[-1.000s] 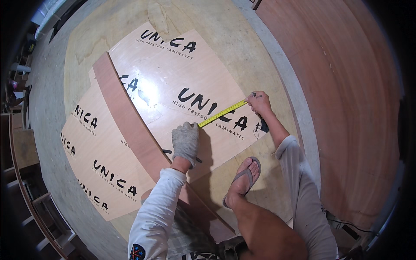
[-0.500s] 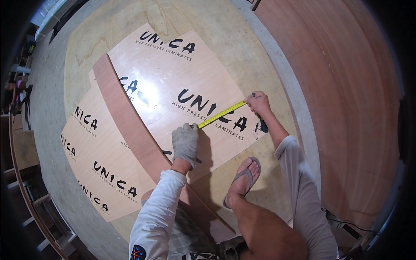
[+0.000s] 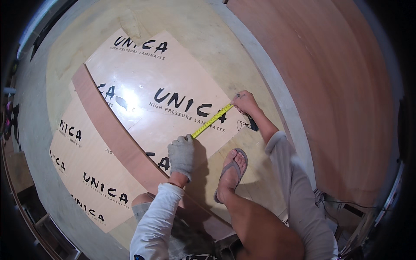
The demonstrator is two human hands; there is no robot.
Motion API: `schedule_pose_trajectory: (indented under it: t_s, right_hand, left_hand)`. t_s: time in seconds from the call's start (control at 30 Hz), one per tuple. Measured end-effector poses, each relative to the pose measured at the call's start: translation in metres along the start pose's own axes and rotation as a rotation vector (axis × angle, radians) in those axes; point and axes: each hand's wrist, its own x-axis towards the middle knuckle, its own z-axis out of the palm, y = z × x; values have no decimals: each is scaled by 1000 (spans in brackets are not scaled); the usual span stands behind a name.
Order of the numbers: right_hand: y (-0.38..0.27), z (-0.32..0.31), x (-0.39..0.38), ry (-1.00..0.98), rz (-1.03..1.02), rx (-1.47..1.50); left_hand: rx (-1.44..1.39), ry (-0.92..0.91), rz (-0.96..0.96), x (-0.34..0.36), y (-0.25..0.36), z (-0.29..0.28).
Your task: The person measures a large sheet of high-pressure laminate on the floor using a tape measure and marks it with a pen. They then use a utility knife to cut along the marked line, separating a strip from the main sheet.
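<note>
In the head view the work surface is a big pale plywood sheet [image 3: 203, 47] with grey concrete floor [image 3: 32, 108] along the left and a strip of it on the right. Past that strip, a huge reddish-brown wood panel [image 3: 342, 99] fills the right side, with a few loose cables [image 3: 346, 203] at its near end. Shiny printed laminate sheeting [image 3: 138, 71] covers the middle of the plywood; can't tell if it's one piece or two overlapping.

Count-wise: one yellow tape measure [image 3: 212, 121], one long narrow board [image 3: 110, 123] running from far left to near middle across the laminate, one glove, one sandaled foot [image 3: 232, 173] at the near edge.

The tape's stretched over the right part of the laminate. Gloved left hand [image 3: 181, 154] has its fingers clenched on the nearer end, bare right hand [image 3: 245, 102] pinches the farther one. Something dark sits under the right hand, too unclear to name.

Open-framed shelving [image 3: 47, 221] sits near left, compartments too dark to read.
</note>
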Motion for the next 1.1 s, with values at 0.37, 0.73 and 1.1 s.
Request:
schedule_pose_trajectory:
  t_s: [0.37, 0.73, 1.1]
  right_hand:
    - [90, -35, -75, 84, -133, 1]
    - [69, -32, -91, -87, -9, 139]
    - [130, -13, -190, -351, 30, 633]
  left_hand:
    - [19, 102, 97, -42, 60, 30]
    - [25, 34, 53, -56, 49, 25]
    - [-46, 27, 77, -54, 52, 25]
